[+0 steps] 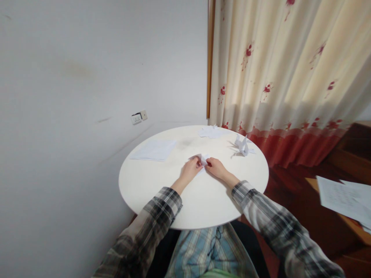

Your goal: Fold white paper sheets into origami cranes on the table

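A small folded piece of white paper (203, 159) stands partly raised between my two hands, near the middle of the round white table. My left hand (191, 168) grips its left side with curled fingers. On its right side, my right hand (216, 167) pinches the paper's edge, and the wrist rests close to the tabletop. Part of the paper lies low against the table, below the fingertips. My fingers hide some of its folds, so its full shape cannot be made out.
A stack of white sheets (155, 150) lies at the table's left. Folded paper figures (242, 146) stand at the right, and more white paper (210, 132) lies at the far edge. The table (199, 208) borders a wall with a socket (136, 119). Papers (344, 199) lie on furniture at right.
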A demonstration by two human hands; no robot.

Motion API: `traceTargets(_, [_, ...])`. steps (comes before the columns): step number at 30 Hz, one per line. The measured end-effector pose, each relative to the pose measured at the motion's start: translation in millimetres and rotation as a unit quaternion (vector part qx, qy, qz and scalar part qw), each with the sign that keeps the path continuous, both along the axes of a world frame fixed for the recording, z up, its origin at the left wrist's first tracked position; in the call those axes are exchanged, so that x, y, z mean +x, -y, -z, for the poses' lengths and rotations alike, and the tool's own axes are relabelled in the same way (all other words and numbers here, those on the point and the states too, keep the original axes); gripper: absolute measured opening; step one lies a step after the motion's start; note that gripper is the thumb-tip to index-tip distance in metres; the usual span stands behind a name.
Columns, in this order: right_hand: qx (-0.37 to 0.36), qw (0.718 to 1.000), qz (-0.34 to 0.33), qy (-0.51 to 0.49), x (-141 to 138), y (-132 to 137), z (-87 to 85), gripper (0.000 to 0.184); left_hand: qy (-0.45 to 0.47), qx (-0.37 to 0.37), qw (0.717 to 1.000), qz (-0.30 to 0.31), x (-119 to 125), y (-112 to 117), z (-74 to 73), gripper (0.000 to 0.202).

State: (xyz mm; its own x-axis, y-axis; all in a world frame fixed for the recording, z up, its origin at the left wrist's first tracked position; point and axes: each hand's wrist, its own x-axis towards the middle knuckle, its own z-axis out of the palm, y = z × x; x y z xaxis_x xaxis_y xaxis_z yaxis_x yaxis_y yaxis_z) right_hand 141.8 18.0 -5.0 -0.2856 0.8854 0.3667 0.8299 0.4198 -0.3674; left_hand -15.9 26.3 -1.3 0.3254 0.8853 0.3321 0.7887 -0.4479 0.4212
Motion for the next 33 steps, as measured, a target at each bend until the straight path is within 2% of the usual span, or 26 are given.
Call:
traceTargets(12, [0.014, 1.000, -0.002, 0.014, 2.9, -3.2, 4.1, 0.017, -0.008, 0.045, 0.999, 0.015, -0.2, 1.9, 1.0, 0.013])
traceTargets(20, [0.016, 1.000, -0.002, 0.016, 2.5, -4.1, 4.9, 0.018, 0.054, 0.146, 0.988, 0.009, -1.7, 8.3, -7.5, 0.009])
traceTargets(28, [0.003, 1.000, -0.005, 0.021, 1.8, -5.6, 5.0, 0.019, 0.020, 0.301, 0.953, -0.038, 4.6, 8.5, -10.2, 0.024])
traceTargets(33, [0.015, 1.000, -0.016, 0.012, 2.5, -6.8, 7.5, 0.018, 0.052, 0.338, 0.940, -0.010, 4.8, 8.3, -7.8, 0.046])
